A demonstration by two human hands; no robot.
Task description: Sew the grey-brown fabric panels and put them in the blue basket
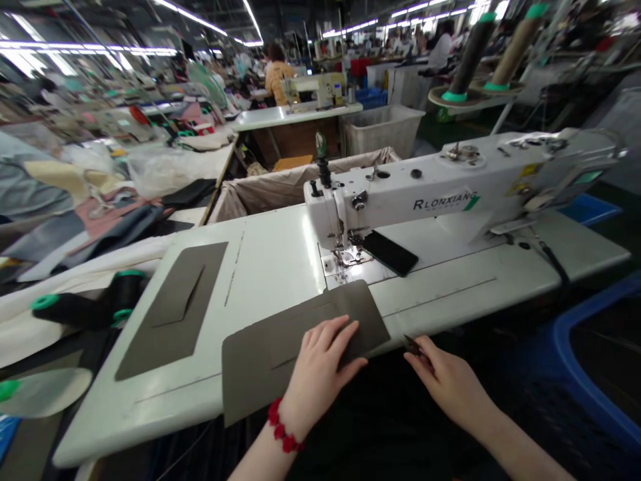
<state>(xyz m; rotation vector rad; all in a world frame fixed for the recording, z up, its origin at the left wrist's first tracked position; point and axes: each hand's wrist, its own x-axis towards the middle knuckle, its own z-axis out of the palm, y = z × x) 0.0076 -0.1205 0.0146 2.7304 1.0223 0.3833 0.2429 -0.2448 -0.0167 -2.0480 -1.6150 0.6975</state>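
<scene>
My left hand lies flat on a grey-brown fabric panel, which hangs partly over the near edge of the white sewing table. A red beaded bracelet circles that wrist. My right hand is beside the panel's right corner and pinches small dark thread snips. Behind the panel stands a white Rlonxiang sewing machine, its presser foot close to the panel's far edge. A black phone lies on the machine bed. A second grey panel lies flat on the table's left side.
Black thread cones lie at the table's left edge, beside pale fabric. A blue bin stands at my right. Behind the machine are a cloth-lined bin and a white crate. A co-worker in yellow sits at another machine.
</scene>
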